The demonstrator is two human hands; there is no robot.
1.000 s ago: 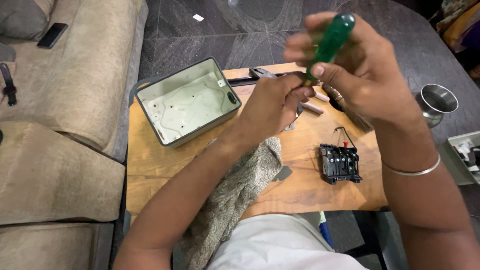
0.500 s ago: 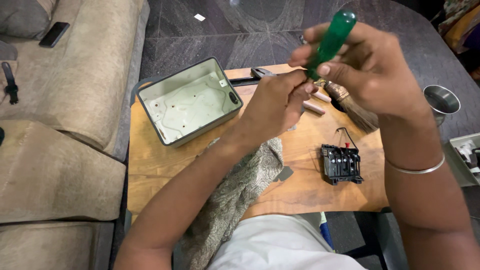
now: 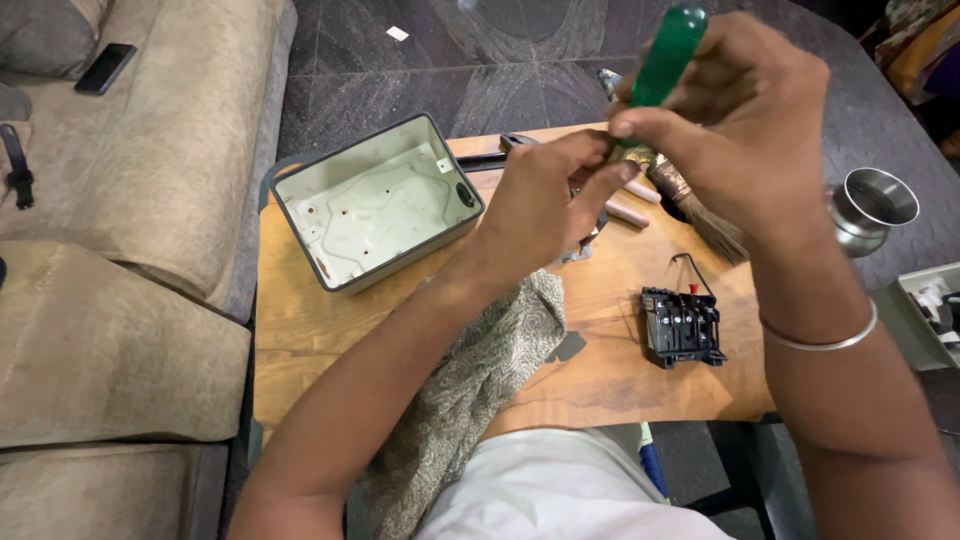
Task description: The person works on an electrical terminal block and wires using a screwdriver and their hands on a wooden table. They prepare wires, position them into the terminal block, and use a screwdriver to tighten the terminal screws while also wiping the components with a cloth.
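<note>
the screwdriver (image 3: 665, 55) has a translucent green handle, rounded at the top and glossy, and it stands nearly upright, leaning a little to the right, above the far edge of the wooden tabletop (image 3: 600, 370). its shaft and tip are hidden behind the fingers, so what it meets below cannot be told.

the right hand (image 3: 745, 125) is raised above the tabletop, back toward the camera, fingers curled around the lower part of the handle; its grip is clamped on the screwdriver. a thin metal bangle (image 3: 820, 335) sits on that wrist. the left hand (image 3: 545, 200) reaches up from the lower left, wrist bent, fingers bunched together just under the right hand's fingertips and closed around something small that cannot be made out. the two hands touch or nearly touch at the fingertips.

under the hands a small brush (image 3: 700, 215) with dark bristles lies on the tabletop. near the right edge sits a black plastic part (image 3: 682, 325) with thin wires, well apart from the hands. to the left an open grey metal box (image 3: 375, 200) with a pale inside rests at an angle. a patterned grey cloth (image 3: 470, 380) lies under the left forearm. off the tabletop to the right stands a steel cup (image 3: 872, 205), and on the left is a beige sofa (image 3: 140, 200) with a dark phone (image 3: 105, 68) on it.
</note>
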